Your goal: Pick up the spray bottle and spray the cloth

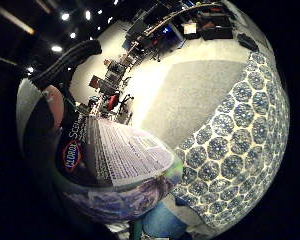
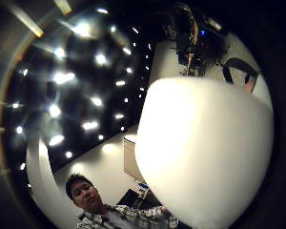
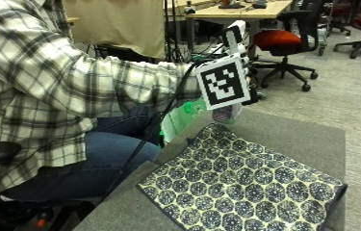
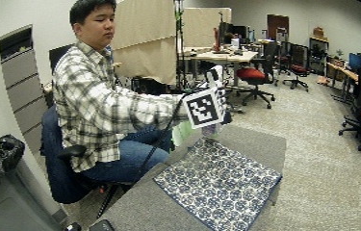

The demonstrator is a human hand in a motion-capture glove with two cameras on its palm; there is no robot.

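Gripped in the gloved right hand [image 3: 251, 89], the spray bottle [image 3: 226, 113] hangs in the air above the near edge of the grey table [image 3: 295, 132], its lower body showing under the hand. From the little-finger palm camera, the bottle's printed label [image 1: 115, 152] sits close against the palm with a black-gloved finger [image 1: 70, 62] curled over it, so the fingers are wrapped round the bottle. Whether any liquid is inside cannot be told.

On the left, the person sits in a plaid shirt [image 3: 45, 82] and jeans, arm stretched toward the table. Right of the bottle and lower, the blue-and-white patterned cloth [image 3: 244, 187] lies flat on the table, just below the bottle and apart from it. Further right, the table's bare grey top runs beside the cloth.
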